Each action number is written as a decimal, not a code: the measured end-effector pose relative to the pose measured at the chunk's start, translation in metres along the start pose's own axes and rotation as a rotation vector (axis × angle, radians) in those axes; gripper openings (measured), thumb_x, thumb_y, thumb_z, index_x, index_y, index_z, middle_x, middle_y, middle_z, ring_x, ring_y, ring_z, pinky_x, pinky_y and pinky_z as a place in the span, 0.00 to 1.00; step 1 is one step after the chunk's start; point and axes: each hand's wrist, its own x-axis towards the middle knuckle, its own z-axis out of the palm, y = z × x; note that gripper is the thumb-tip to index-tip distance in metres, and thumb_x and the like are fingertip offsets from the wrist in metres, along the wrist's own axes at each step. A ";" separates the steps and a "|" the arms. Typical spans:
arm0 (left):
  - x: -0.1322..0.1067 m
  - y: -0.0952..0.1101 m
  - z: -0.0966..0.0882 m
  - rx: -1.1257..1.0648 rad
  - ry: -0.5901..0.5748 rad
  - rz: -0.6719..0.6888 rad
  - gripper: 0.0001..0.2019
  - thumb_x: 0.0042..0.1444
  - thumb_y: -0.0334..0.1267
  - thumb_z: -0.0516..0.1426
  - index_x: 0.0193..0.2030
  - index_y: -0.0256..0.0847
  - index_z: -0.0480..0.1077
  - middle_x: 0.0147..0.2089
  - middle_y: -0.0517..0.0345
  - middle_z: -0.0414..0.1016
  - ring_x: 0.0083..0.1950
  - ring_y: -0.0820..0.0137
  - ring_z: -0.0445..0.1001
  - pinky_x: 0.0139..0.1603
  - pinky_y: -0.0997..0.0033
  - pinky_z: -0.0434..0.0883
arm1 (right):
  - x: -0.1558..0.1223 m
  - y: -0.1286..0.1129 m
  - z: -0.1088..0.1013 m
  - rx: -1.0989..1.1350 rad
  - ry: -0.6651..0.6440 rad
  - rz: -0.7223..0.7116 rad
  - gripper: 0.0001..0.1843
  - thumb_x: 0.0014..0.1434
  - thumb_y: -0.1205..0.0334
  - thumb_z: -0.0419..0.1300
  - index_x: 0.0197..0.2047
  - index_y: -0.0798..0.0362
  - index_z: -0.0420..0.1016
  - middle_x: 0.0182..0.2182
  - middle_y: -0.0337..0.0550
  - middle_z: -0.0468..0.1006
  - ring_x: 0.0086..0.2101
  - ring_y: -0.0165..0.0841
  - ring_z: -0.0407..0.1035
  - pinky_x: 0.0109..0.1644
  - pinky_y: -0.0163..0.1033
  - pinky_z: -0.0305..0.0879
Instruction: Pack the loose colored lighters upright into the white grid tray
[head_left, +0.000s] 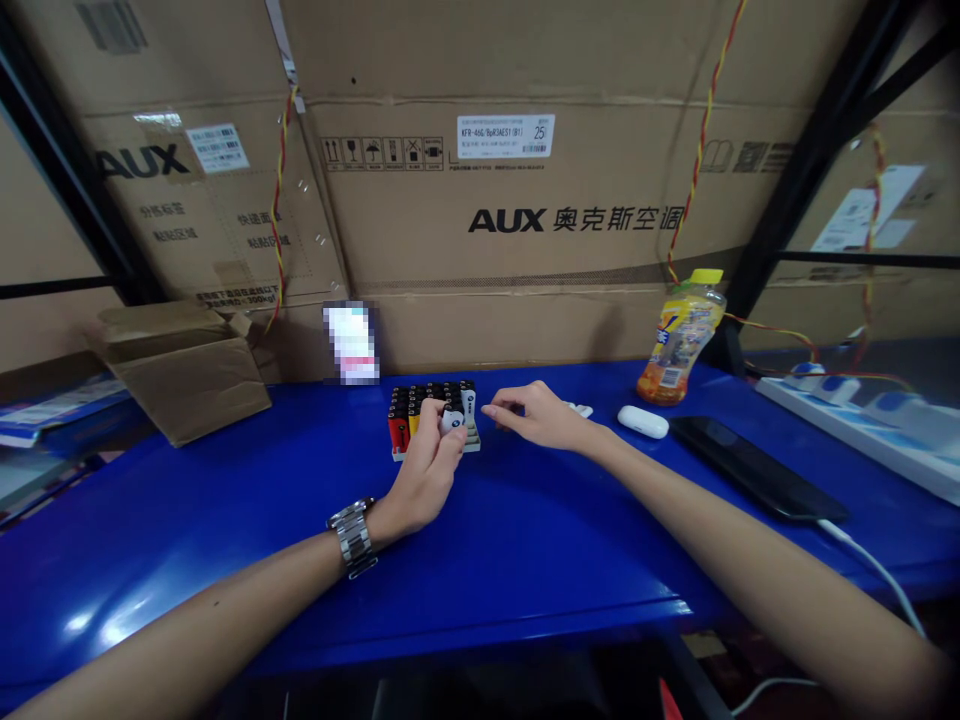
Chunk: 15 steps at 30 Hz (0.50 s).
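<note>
A block of lighters with black tops stands upright in a pale tray on the blue table; red, yellow and white bodies show. My left hand, with a metal wristwatch on the wrist, reaches over the front of the block. Its thumb and fingers are closed on a white lighter at the front right. Just right of the tray, my right hand hovers with its fingers curled in and nothing visible in them. Another white lighter stands at the tray's right edge. My left hand hides part of the block.
A lit phone leans against the large carton behind. An open cardboard box sits at left. To the right are a white earphone case, a drink bottle, a black phone on a cable and a power strip.
</note>
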 end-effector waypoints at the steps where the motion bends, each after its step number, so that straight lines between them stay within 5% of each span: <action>1: 0.000 0.000 -0.001 -0.026 -0.013 -0.014 0.08 0.65 0.43 0.48 0.37 0.43 0.55 0.28 0.66 0.58 0.25 0.76 0.58 0.24 0.75 0.59 | 0.000 0.001 0.001 -0.013 -0.009 -0.009 0.22 0.65 0.48 0.51 0.29 0.55 0.73 0.21 0.38 0.75 0.22 0.25 0.62 0.29 0.34 0.54; 7: 0.005 -0.001 -0.003 0.069 0.082 -0.090 0.19 0.60 0.52 0.51 0.24 0.42 0.53 0.20 0.69 0.52 0.20 0.78 0.53 0.20 0.76 0.54 | 0.000 0.003 0.002 -0.045 -0.058 -0.034 0.23 0.65 0.48 0.50 0.28 0.55 0.72 0.20 0.37 0.72 0.21 0.25 0.59 0.28 0.35 0.52; 15: 0.005 0.010 -0.001 0.313 0.069 -0.139 0.14 0.47 0.46 0.53 0.20 0.42 0.55 0.18 0.66 0.54 0.20 0.76 0.54 0.20 0.76 0.50 | 0.000 0.002 0.001 -0.052 -0.074 -0.039 0.21 0.65 0.50 0.50 0.28 0.55 0.73 0.20 0.37 0.72 0.21 0.25 0.60 0.28 0.34 0.53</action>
